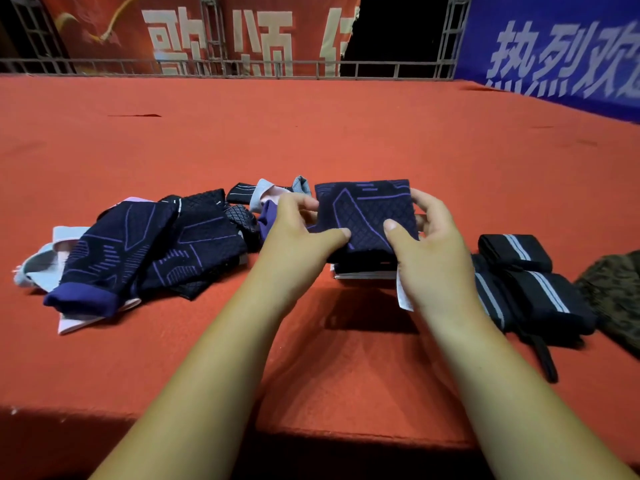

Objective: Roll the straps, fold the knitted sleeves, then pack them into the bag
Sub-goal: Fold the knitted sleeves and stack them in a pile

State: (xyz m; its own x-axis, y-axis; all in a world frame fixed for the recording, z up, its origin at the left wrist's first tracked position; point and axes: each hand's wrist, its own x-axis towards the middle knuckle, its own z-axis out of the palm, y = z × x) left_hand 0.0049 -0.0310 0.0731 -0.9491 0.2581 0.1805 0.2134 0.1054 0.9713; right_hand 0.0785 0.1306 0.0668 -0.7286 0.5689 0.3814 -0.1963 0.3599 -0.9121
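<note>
Mid-frame, my left hand [298, 234] and right hand [433, 252] pinch the folded navy-and-purple knitted sleeve [367, 209] at its sides; if a thumb slackens, the fold may spring open.

red carpet [311, 133] | metal railing [242, 65] | red banner [194, 26] | blue banner [554, 46]
</note>
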